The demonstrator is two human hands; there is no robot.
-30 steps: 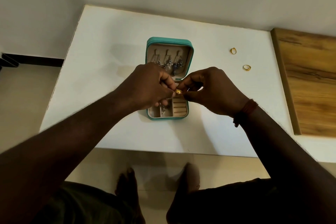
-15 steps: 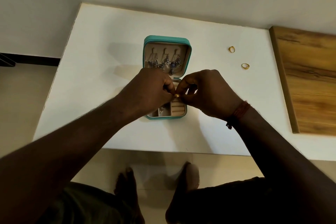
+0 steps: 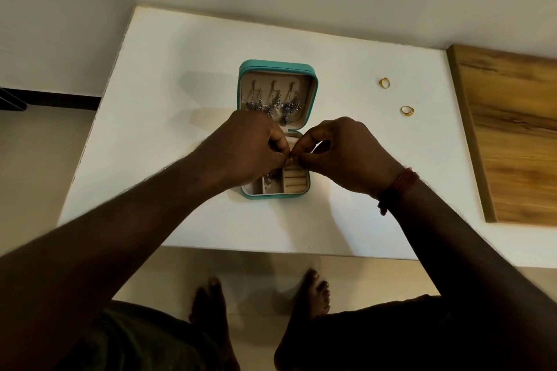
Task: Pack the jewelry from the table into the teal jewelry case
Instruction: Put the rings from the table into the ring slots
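Left hand (image 3: 250, 153) and right hand (image 3: 340, 153) have dropped toward teal case (image 3: 277, 66); both pinch mostly hidden ring (image 3: 291, 159).

The teal jewelry case (image 3: 313, 90) has a smooth, leather-like shell and a matt beige lining (cloth-like) holding silver-toned metal earrings (image 3: 285, 108). The upper gold ring (image 3: 384, 82), the lower gold ring (image 3: 407, 110) and the tiny gold piece (image 3: 291, 159) at centre are shiny metal — the white table (image 3: 180, 117) is smooth and matt, the board (image 3: 512, 135) at right grained wood.
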